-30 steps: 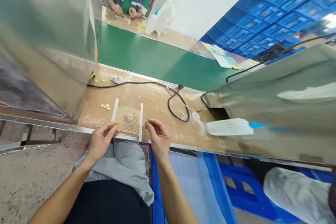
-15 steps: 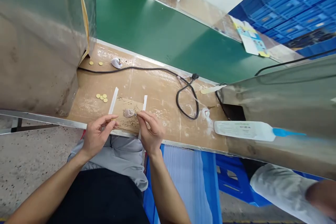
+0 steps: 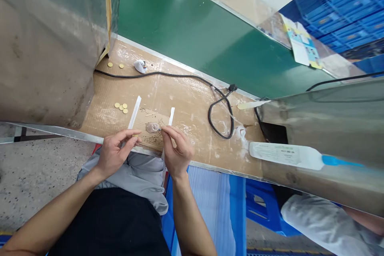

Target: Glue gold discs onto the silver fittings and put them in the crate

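My left hand [image 3: 118, 150] is closed in a pinch at the near edge of a cardboard piece [image 3: 144, 122]. A bit of yellow, apparently a small disc, shows between its thumb and forefinger. My right hand [image 3: 177, 150] pinches a tiny dark, thin piece, too small to name. Just left of those fingertips lies a small clear oval piece [image 3: 152, 127]; whether it is joined to the pinched piece I cannot tell. Dark specks and a thin stick [image 3: 151, 114] lie on the cardboard, between two white strips [image 3: 135, 113]. Several yellow discs [image 3: 121, 107] sit to the left.
A black cable [image 3: 180, 75] loops across the bench. At the right lie a white bottle with a blue nozzle [image 3: 286, 155] and a pale stick [image 3: 247, 105]. A green belt [image 3: 192, 36] runs behind. Below stands a blue crate [image 3: 237, 216]; a co-worker's sleeve [image 3: 315, 218] is at the lower right.
The view has shifted slightly, so the bench things sit a little differently in the picture. Both hands keep their pinches over the cardboard. The co-worker's arm at lower right has moved.
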Action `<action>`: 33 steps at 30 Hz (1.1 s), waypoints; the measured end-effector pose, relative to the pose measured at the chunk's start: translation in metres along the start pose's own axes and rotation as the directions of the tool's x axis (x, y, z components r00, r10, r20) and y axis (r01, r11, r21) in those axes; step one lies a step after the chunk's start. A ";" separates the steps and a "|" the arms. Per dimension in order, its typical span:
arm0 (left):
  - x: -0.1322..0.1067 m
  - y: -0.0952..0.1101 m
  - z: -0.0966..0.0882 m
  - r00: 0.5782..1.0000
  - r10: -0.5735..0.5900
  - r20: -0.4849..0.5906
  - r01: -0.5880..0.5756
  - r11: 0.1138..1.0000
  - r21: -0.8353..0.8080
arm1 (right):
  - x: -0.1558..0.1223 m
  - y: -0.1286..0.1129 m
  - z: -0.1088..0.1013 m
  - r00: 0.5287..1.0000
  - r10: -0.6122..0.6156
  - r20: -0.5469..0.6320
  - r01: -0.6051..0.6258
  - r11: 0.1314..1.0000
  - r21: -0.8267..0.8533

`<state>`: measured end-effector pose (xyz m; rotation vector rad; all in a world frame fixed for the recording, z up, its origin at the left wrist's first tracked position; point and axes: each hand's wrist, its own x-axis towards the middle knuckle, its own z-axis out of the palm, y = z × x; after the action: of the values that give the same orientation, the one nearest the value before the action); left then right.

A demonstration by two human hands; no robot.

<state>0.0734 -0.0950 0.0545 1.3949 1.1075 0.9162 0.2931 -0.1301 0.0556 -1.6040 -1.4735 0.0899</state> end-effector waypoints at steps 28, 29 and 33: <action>0.001 -0.001 0.001 0.999 0.038 0.009 -0.038 0.999 0.028 | 0.004 0.006 0.001 0.992 -0.123 -0.024 0.121 0.990 -0.073; 0.001 -0.001 0.001 0.999 0.038 0.010 -0.038 0.999 0.034 | 0.004 0.006 0.001 0.991 -0.128 -0.023 0.127 0.990 -0.066; 0.000 -0.003 0.000 0.999 0.021 0.030 -0.022 0.999 0.047 | 0.005 0.008 0.001 0.991 -0.133 -0.032 0.131 0.990 -0.059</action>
<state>0.0728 -0.0954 0.0514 1.4574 1.1005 0.8874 0.3001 -0.1243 0.0531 -1.5408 -1.5621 -0.0560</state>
